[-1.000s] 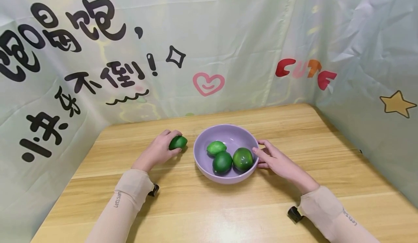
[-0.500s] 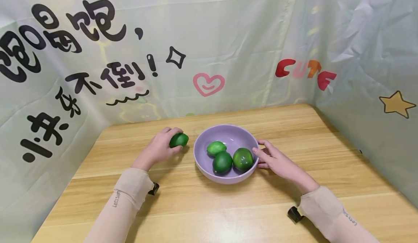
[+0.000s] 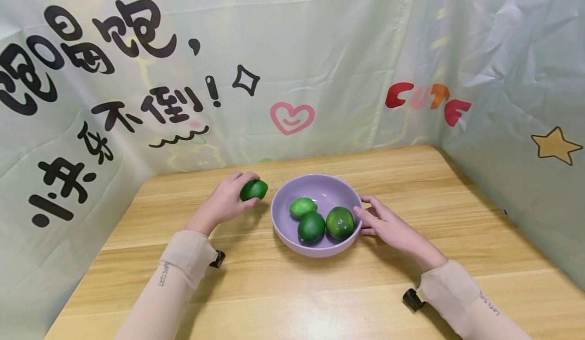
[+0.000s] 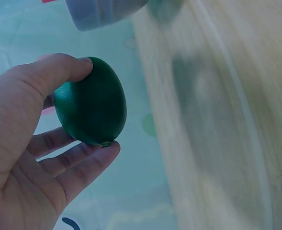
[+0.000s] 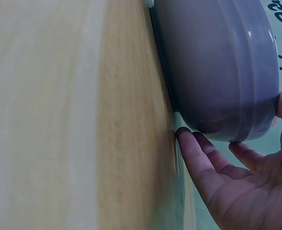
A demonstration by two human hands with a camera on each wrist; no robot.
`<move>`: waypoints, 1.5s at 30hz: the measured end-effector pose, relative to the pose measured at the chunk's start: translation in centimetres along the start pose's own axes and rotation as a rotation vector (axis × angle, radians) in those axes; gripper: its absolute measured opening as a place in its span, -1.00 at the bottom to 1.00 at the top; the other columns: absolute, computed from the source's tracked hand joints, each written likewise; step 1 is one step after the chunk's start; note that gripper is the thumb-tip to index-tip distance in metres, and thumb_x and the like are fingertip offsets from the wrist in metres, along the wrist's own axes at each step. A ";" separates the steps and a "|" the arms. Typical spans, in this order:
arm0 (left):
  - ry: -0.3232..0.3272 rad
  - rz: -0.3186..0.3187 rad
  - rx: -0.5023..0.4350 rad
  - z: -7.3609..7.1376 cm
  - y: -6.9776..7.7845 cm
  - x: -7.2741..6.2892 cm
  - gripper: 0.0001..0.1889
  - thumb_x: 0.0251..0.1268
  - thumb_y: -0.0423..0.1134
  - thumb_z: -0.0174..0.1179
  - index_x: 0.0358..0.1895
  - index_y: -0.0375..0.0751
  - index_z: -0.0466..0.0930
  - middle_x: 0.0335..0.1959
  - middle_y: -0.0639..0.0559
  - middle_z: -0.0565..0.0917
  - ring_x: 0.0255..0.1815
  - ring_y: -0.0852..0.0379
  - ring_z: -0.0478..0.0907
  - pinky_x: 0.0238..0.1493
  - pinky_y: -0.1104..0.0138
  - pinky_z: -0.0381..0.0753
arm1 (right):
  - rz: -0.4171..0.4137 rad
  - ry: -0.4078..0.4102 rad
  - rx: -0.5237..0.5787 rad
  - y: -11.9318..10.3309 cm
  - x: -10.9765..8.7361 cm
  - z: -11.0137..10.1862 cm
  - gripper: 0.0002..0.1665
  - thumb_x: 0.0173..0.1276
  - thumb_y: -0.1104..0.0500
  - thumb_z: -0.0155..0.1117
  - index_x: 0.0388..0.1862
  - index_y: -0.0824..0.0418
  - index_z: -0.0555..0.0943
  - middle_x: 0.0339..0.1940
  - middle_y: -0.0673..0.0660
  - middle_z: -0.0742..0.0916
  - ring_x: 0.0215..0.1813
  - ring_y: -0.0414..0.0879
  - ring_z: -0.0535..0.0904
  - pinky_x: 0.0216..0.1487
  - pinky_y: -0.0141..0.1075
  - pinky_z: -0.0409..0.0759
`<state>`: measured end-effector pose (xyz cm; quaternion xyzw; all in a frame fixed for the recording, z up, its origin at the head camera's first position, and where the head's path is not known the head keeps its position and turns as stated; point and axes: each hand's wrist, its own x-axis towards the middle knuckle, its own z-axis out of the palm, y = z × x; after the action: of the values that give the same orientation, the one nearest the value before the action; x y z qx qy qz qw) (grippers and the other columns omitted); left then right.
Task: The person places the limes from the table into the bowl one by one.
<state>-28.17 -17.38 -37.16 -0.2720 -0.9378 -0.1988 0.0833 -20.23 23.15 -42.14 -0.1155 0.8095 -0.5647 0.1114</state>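
Note:
My left hand (image 3: 244, 190) grips a dark green lime (image 3: 256, 189) between thumb and fingers, lifted a little off the wooden table (image 3: 283, 289) just left of a purple bowl (image 3: 330, 187). The left wrist view shows the lime (image 4: 89, 98) pinched in that hand (image 4: 96, 106), with the bowl's wall (image 4: 102, 12) beyond. Inside the bowl lie a pale green lime (image 3: 303, 207) and two dark green limes (image 3: 311, 226) (image 3: 340, 222). My right hand (image 3: 365, 218) holds the bowl's right side, thumb at the rim, fingers (image 5: 198, 148) against the outer wall of the bowl (image 5: 217, 67).
Printed fabric walls (image 3: 292, 65) close off the table at the back, left and right. Bare tabletop lies in front of the bowl and to its right. Small black camera mounts (image 3: 411, 299) sit at both wrists.
My left hand has lifted the lime off the table and carried it slightly up and right, closer to the bowl's rim. The right hand and bowl have stayed still.

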 end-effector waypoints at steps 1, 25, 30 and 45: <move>0.001 0.002 0.000 -0.1 0.1 0.1 -0.45 0.34 -0.15 0.50 0.36 -0.08 0.57 0.14 -0.24 0.68 0.02 -0.18 0.68 0.08 -0.09 0.73 | 0.002 0.001 -0.002 0.0 0.0 0.0 -0.28 0.78 -0.04 0.03 0.63 0.37 0.15 0.33 0.54 0.60 0.17 0.14 0.78 0.18 -0.15 0.79; 0.024 0.047 0.015 -1.6 2.7 1.0 -0.43 0.34 -0.13 0.51 0.38 -0.02 0.57 0.19 -0.20 0.65 0.04 -0.18 0.69 0.13 -0.07 0.73 | 0.002 -0.003 -0.004 0.1 -0.1 -0.1 -0.29 0.78 -0.04 0.02 0.63 0.36 0.16 0.34 0.54 0.60 0.17 0.14 0.78 0.18 -0.14 0.79; 0.035 0.077 0.035 -1.8 3.5 1.2 -0.44 0.34 -0.15 0.51 0.38 -0.04 0.58 0.16 -0.19 0.65 0.01 -0.15 0.69 0.10 -0.03 0.75 | 0.001 -0.003 0.002 0.1 0.0 -0.1 -0.28 0.78 -0.04 0.03 0.64 0.37 0.15 0.33 0.54 0.60 0.17 0.13 0.77 0.18 -0.13 0.79; 0.026 0.143 0.055 -2.3 5.6 1.9 -0.42 0.33 -0.13 0.52 0.39 -0.05 0.59 0.20 -0.16 0.65 0.06 -0.10 0.68 0.14 0.02 0.76 | 0.001 -0.006 0.025 0.0 0.0 0.0 -0.28 0.78 -0.02 0.03 0.63 0.39 0.14 0.34 0.54 0.59 0.17 0.10 0.77 0.19 -0.16 0.78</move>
<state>-26.55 -13.10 -32.71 -0.3334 -0.9199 -0.1701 0.1171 -20.28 23.17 -42.15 -0.1155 0.8022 -0.5743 0.1153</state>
